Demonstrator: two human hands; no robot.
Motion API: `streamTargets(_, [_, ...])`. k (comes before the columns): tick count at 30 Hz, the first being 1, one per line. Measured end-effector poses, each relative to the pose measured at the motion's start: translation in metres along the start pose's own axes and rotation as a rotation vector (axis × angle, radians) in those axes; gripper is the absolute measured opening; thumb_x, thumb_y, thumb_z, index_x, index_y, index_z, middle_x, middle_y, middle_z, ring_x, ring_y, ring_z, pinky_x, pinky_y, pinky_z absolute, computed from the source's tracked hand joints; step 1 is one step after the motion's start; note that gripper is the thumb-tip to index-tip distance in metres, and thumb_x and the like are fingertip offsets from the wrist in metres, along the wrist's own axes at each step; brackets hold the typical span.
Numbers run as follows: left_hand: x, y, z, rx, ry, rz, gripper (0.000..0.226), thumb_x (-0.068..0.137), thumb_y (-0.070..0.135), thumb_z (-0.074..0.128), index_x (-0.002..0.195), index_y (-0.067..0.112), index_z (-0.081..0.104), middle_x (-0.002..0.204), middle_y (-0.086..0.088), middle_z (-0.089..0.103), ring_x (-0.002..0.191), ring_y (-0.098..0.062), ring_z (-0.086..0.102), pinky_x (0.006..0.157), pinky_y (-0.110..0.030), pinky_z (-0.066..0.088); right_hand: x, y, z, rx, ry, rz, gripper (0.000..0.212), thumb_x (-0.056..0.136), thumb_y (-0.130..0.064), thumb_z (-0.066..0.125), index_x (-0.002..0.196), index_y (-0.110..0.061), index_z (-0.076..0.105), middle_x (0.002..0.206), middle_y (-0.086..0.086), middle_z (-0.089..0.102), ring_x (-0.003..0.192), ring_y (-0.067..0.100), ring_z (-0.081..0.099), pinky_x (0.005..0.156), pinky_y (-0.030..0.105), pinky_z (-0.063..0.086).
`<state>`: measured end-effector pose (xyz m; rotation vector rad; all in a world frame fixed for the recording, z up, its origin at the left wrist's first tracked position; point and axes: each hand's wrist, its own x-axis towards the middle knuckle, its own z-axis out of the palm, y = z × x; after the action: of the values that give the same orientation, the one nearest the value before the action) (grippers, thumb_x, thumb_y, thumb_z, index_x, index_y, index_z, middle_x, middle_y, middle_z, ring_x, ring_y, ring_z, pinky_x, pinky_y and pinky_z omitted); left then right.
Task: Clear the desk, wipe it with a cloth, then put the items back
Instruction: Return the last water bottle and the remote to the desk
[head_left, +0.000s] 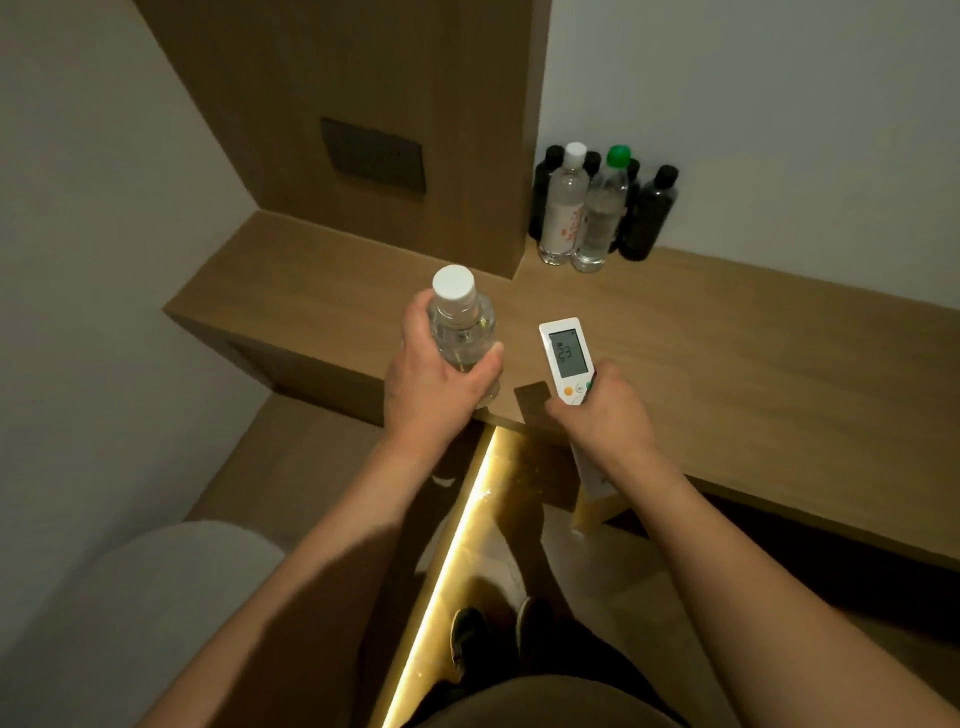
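over the near edge of the wooden bench (727, 332), in the head view, the left hand (434, 384) grips a clear water bottle (462, 332) upright, its cap toward the camera. the right hand (602, 415) grasps a white remote (565, 358), its long axis pointing away toward the wall. a cluster of bottles (597, 208) stands well apart in the back corner, nearer the right hand.
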<state>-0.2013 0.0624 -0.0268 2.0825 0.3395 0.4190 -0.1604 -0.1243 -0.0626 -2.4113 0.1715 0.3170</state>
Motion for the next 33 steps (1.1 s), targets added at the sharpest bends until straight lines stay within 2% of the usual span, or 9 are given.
streamTargets(6, [0.031,0.017,0.067,-0.044,-0.182,0.042,0.081,0.073,0.051,0.078,0.138,0.043,0.031,0.126,0.021,0.049,0.117,-0.004,0.051,0.094,-0.029,0.042,0.035,0.038,-0.026,0.042,0.057,0.136,0.048,0.074,-0.039,0.072,0.11,-0.018,0.049,0.108,0.004,0.063,0.091,0.026,0.062,0.068,0.033,0.049])
streamTargets(9, [0.053,0.03,0.104,-0.044,-0.224,0.049,0.081,0.073,0.053,0.078,0.137,0.047,0.028,0.124,0.026,0.044,0.116,0.0,0.047,0.093,-0.027,0.04,0.062,0.059,-0.044,0.066,0.08,0.159,0.044,0.075,-0.039,0.073,0.106,-0.02,0.048,0.104,0.002,0.063,0.085,0.022,0.061,0.066,0.032,0.049])
streamTargets(12, [0.081,0.045,0.142,0.006,-0.259,0.08,0.08,0.074,0.051,0.08,0.136,0.043,0.029,0.128,0.022,0.046,0.116,-0.003,0.049,0.093,-0.03,0.043,0.097,0.076,-0.066,0.089,0.083,0.21,0.045,0.077,-0.038,0.073,0.109,-0.018,0.049,0.105,0.003,0.063,0.089,0.023,0.062,0.075,0.036,0.053])
streamTargets(16, [0.124,0.061,0.193,0.123,-0.24,0.12,0.081,0.074,0.053,0.079,0.139,0.032,0.035,0.137,0.002,0.049,0.126,-0.011,0.045,0.102,-0.037,0.041,0.152,0.091,-0.094,0.081,0.084,0.232,0.047,0.079,-0.037,0.072,0.112,-0.013,0.049,0.105,0.007,0.062,0.088,0.027,0.06,0.073,0.034,0.049])
streamTargets(19, [0.148,0.068,0.227,0.133,-0.229,0.144,0.082,0.076,0.046,0.081,0.142,0.024,0.039,0.14,0.001,0.047,0.124,-0.004,0.035,0.104,-0.033,0.035,0.185,0.102,-0.104,0.139,0.098,0.235,0.045,0.079,-0.036,0.073,0.111,-0.015,0.048,0.106,0.008,0.062,0.086,0.025,0.059,0.065,0.03,0.043])
streamTargets(23, [0.177,0.07,0.268,0.183,-0.269,0.139,0.081,0.076,0.04,0.083,0.141,0.018,0.04,0.139,-0.003,0.049,0.13,-0.018,0.042,0.103,-0.032,0.032,0.215,0.115,-0.109,0.148,0.091,0.251,0.054,0.082,-0.04,0.074,0.121,-0.014,0.047,0.106,0.001,0.058,0.082,0.021,0.058,0.063,0.03,0.045])
streamTargets(26, [0.195,0.067,0.299,0.185,-0.3,0.058,0.081,0.075,0.037,0.082,0.141,0.02,0.037,0.138,-0.003,0.05,0.13,-0.022,0.045,0.108,-0.038,0.035,0.232,0.126,-0.109,0.154,0.109,0.273,0.052,0.082,-0.041,0.075,0.12,-0.017,0.048,0.101,-0.002,0.056,0.082,0.019,0.058,0.064,0.033,0.048])
streamTargets(29, [0.205,0.066,0.326,0.199,-0.233,0.018,0.078,0.074,0.03,0.079,0.139,0.023,0.037,0.133,-0.003,0.052,0.124,-0.024,0.05,0.104,-0.051,0.046,0.247,0.136,-0.11,0.162,0.093,0.356,0.047,0.081,-0.039,0.075,0.111,-0.022,0.043,0.1,-0.002,0.056,0.082,0.018,0.059,0.062,0.031,0.047])
streamTargets(33, [0.217,0.06,0.352,0.215,-0.132,0.044,0.072,0.079,0.024,0.076,0.138,0.028,0.036,0.134,-0.002,0.052,0.124,-0.023,0.048,0.101,-0.045,0.047,0.265,0.142,-0.113,0.141,0.063,0.398,0.045,0.083,-0.039,0.073,0.106,-0.023,0.039,0.1,-0.001,0.054,0.083,0.019,0.059,0.064,0.034,0.048])
